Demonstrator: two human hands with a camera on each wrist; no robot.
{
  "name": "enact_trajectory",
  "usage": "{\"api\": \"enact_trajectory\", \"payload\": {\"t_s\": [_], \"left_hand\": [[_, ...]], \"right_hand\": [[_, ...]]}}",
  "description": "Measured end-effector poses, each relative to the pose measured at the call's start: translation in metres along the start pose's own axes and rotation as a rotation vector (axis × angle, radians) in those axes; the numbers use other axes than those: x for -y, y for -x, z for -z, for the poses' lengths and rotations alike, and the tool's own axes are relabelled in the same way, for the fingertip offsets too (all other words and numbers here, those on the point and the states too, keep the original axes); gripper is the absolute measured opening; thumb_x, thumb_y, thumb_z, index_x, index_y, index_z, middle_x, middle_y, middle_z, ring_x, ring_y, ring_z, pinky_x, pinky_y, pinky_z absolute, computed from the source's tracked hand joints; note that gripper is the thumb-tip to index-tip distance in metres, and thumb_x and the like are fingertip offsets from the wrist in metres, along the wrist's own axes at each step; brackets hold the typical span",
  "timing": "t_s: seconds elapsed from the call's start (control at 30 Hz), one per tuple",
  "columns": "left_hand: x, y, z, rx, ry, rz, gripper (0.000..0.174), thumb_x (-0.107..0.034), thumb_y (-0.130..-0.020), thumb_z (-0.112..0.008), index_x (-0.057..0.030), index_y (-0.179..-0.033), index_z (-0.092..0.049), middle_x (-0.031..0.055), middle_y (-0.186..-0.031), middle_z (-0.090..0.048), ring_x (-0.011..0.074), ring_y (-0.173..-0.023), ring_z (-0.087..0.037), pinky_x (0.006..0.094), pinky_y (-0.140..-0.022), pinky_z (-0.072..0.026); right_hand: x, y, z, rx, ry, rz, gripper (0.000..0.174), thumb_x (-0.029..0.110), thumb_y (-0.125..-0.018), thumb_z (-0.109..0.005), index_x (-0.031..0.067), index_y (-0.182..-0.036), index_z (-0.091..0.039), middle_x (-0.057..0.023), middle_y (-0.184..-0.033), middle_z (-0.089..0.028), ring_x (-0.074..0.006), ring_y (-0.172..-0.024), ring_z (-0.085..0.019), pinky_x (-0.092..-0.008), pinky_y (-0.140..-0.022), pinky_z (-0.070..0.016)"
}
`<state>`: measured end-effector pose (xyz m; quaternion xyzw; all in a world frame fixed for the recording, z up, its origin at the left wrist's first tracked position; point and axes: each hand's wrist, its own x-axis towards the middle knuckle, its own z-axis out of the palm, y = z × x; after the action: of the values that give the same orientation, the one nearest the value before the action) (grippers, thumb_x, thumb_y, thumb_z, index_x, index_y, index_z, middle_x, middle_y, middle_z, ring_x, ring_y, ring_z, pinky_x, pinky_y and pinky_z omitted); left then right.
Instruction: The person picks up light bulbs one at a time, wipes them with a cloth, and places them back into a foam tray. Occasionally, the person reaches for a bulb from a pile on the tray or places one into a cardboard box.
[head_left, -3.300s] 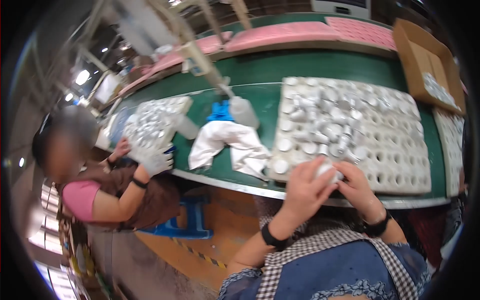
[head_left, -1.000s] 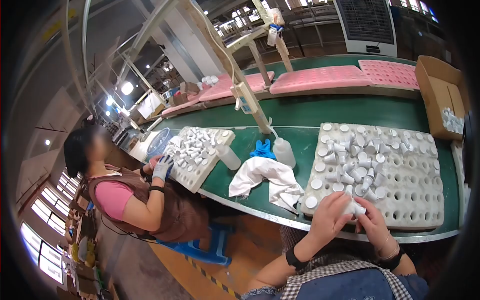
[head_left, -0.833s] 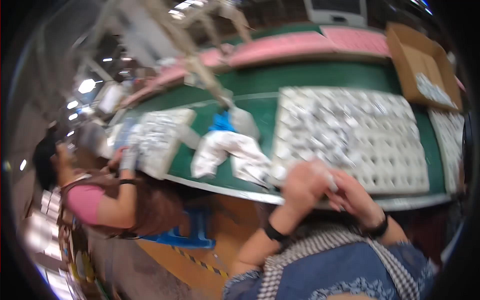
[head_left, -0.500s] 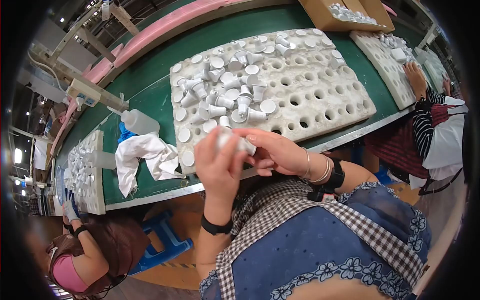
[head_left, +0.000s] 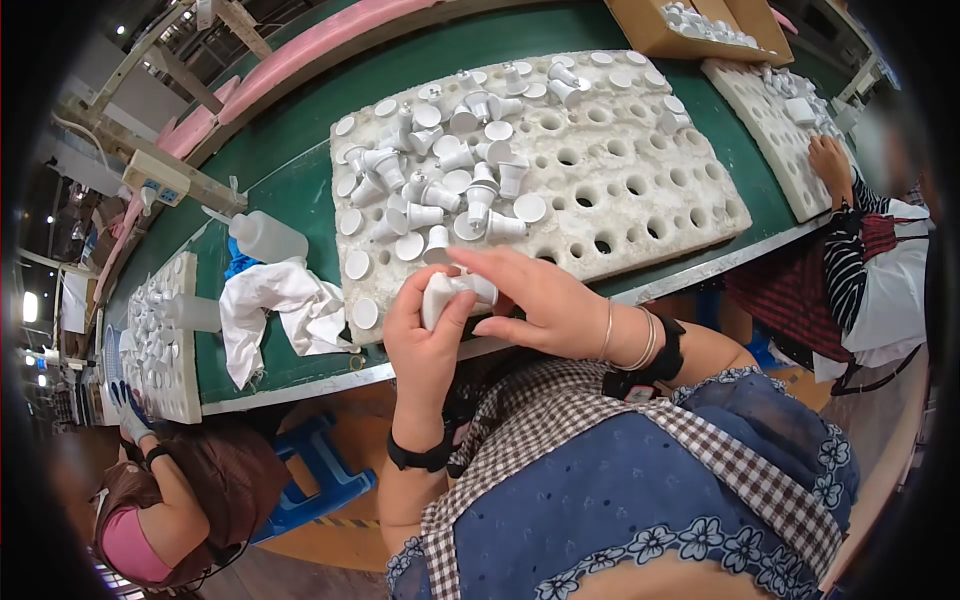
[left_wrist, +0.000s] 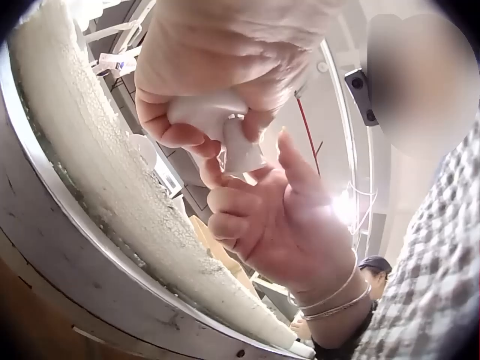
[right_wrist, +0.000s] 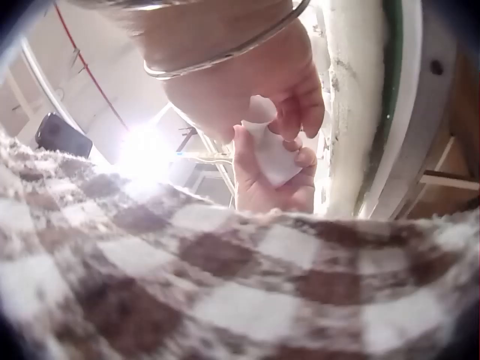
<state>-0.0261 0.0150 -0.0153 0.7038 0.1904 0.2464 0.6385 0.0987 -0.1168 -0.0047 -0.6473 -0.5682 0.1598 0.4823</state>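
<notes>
My left hand (head_left: pixel 418 325) pinches a smooth white pad (head_left: pixel 437 298) that looks like sponge, folded against a small white cup-shaped piece (head_left: pixel 482 289). From the other side my right hand (head_left: pixel 560 315) has its fingers bent around the piece's wide end, while its thumb stands apart, as the left wrist view shows. Both hands are just above the front edge of a foam block (head_left: pixel 640 240). In the right wrist view the pad (right_wrist: pixel 277 161) lies in the left fingers under the right hand. Many similar white cup-shaped pieces (head_left: pixel 480 195) lie heaped on the block's left half.
Left of the block are a crumpled white cloth (head_left: pixel 285 305), a squeeze bottle (head_left: pixel 270 237) and a blue glove (head_left: pixel 238 260). A cardboard box (head_left: pixel 640 30) stands behind. People work at foam blocks on both sides, with another block (head_left: pixel 770 150) to the right.
The head view has swung rightward, bringing another person into sight. My right fingers and thumb have spread from their closer grip, and the left hand's pad shows more plainly.
</notes>
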Motion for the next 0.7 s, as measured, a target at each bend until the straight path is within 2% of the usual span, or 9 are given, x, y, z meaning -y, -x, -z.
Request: {"api": "enact_trajectory", "payload": {"t_s": [0.13, 0.2, 0.23, 0.3, 0.33, 0.4, 0.57, 0.63, 0.7], "left_hand": [[0.001, -0.006, -0.001, 0.003, 0.110, -0.038, 0.031, -0.012, -0.089, -0.066, -0.0006, -0.117, -0.058, 0.0040, -0.108, -0.059, 0.0099, -0.095, -0.054, 0.0242, -0.081, -0.0445], [0.001, -0.010, 0.003, -0.028, 0.183, -0.107, 0.040, -0.018, -0.096, -0.057, -0.0004, -0.131, -0.048, 0.0066, -0.116, -0.056, 0.0115, -0.098, -0.055, 0.0255, -0.083, -0.0451], [0.000, -0.010, 0.007, -0.074, 0.119, -0.149, 0.040, -0.022, -0.099, -0.051, -0.0005, -0.132, -0.046, 0.0073, -0.120, -0.054, 0.0124, -0.101, -0.055, 0.0261, -0.084, -0.0456], [0.003, -0.010, 0.004, -0.185, 0.041, -0.298, 0.038, -0.026, -0.099, -0.051, -0.0025, -0.128, -0.052, 0.0114, -0.121, -0.056, 0.0196, -0.101, -0.057, 0.0315, -0.085, -0.0466], [0.002, -0.010, 0.001, -0.186, 0.043, -0.296, 0.038, -0.026, -0.099, -0.051, -0.0025, -0.128, -0.052, 0.0114, -0.121, -0.056, 0.0196, -0.101, -0.057, 0.0315, -0.085, -0.0466], [-0.004, -0.012, -0.008, -0.176, -0.614, -0.781, 0.032, -0.026, -0.095, -0.057, -0.0059, -0.119, -0.061, 0.0151, -0.122, -0.056, 0.0289, -0.102, -0.057, 0.0377, -0.087, -0.0457], [0.003, -0.020, -0.006, -0.034, -0.809, -0.796, 0.030, -0.023, -0.085, -0.067, -0.0076, -0.110, -0.068, 0.0150, -0.123, -0.056, 0.0352, -0.107, -0.053, 0.0438, -0.091, -0.0427], [0.013, -0.025, 0.003, -0.243, -0.866, -0.624, 0.030, -0.022, -0.087, -0.065, -0.0064, -0.112, -0.067, 0.0163, -0.123, -0.056, 0.0351, -0.106, -0.053, 0.0438, -0.092, -0.0419], [0.015, -0.022, 0.010, -0.277, -0.798, -0.597, 0.029, -0.018, -0.087, -0.064, -0.0048, -0.113, -0.066, 0.0173, -0.123, -0.055, 0.0347, -0.106, -0.052, 0.0431, -0.093, -0.0413]], "right_hand": [[-0.014, -0.003, 0.000, -0.164, 0.338, 0.250, 0.042, 0.017, -0.098, -0.048, 0.0067, -0.138, -0.041, -0.0051, -0.088, -0.059, -0.0120, -0.068, -0.059, -0.0287, -0.062, -0.0507], [-0.011, 0.000, 0.004, 0.013, -0.774, -0.414, 0.045, 0.021, -0.099, -0.044, 0.0054, -0.141, -0.038, -0.0093, -0.092, -0.059, -0.0122, -0.061, -0.056, -0.0262, -0.058, -0.0505], [-0.011, -0.001, 0.008, 0.006, -0.771, -0.417, 0.045, 0.021, -0.099, -0.044, 0.0054, -0.141, -0.038, -0.0093, -0.092, -0.059, -0.0122, -0.061, -0.056, -0.0262, -0.058, -0.0505], [-0.011, -0.004, 0.015, 0.073, -1.403, -0.595, 0.045, 0.027, -0.101, -0.038, 0.0053, -0.140, -0.039, -0.0086, -0.086, -0.058, -0.0108, -0.052, -0.049, -0.0274, -0.051, -0.0482], [-0.011, -0.003, 0.013, 0.059, -1.396, -0.622, 0.042, 0.033, -0.101, -0.038, 0.0135, -0.138, -0.044, -0.0048, -0.078, -0.053, -0.0083, -0.047, -0.042, -0.0241, -0.047, -0.0438], [-0.014, -0.002, 0.008, 0.078, -1.448, -0.655, 0.043, 0.033, -0.101, -0.038, 0.0137, -0.139, -0.044, -0.0042, -0.076, -0.051, -0.0078, -0.047, -0.039, -0.0232, -0.045, -0.0404], [-0.014, 0.002, 0.011, 0.091, -1.575, -0.795, 0.044, 0.033, -0.100, -0.037, 0.0149, -0.140, -0.043, -0.0033, -0.073, -0.047, -0.0063, -0.047, -0.033, -0.0220, -0.043, -0.0316], [-0.011, 0.002, 0.015, 0.172, -1.588, -0.732, 0.044, 0.032, -0.100, -0.036, 0.0149, -0.140, -0.042, -0.0035, -0.073, -0.047, -0.0049, -0.048, -0.033, -0.0215, -0.043, -0.0309], [-0.005, 0.003, 0.020, 0.157, -1.587, -0.698, 0.044, 0.031, -0.100, -0.034, 0.0140, -0.141, -0.042, -0.0030, -0.073, -0.049, -0.0051, -0.049, -0.035, -0.0218, -0.042, -0.0309]]}}
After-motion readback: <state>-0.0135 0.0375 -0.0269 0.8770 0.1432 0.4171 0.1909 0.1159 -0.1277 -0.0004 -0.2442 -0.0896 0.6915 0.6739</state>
